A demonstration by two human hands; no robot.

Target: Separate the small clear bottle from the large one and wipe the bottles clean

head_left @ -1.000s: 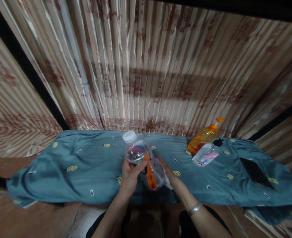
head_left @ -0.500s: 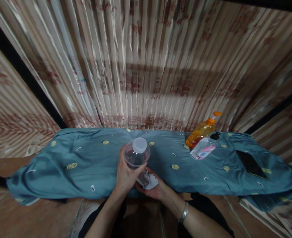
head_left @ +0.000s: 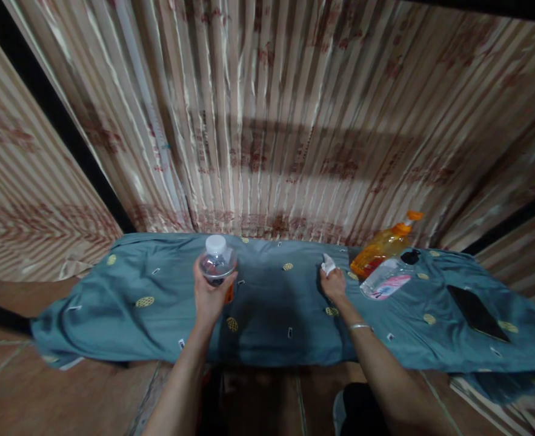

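Note:
My left hand point(head_left: 210, 293) is wrapped round a clear plastic bottle point(head_left: 218, 261) with a white cap, which stands upright on the left part of the teal cloth point(head_left: 267, 327). Something orange shows low on the bottle, partly behind my fingers. Farther right, my right hand point(head_left: 333, 284) is closed on a crumpled white tissue point(head_left: 328, 264), low over the cloth. Just beyond that hand stand an orange pump bottle point(head_left: 380, 249) and a clear bottle point(head_left: 385, 280) with a black top and a pink label.
A black phone point(head_left: 476, 312) lies on the cloth at the right. Behind the covered surface hangs a striped curtain point(head_left: 267, 121) with a red print. Dark posts point(head_left: 62, 121) frame the left side, and brown floor tiles point(head_left: 89, 393) show below.
My hands have moved apart. The left one carried the capped bottle left and set it upright on the cloth; the right one moved right with the tissue. The view shifted slightly.

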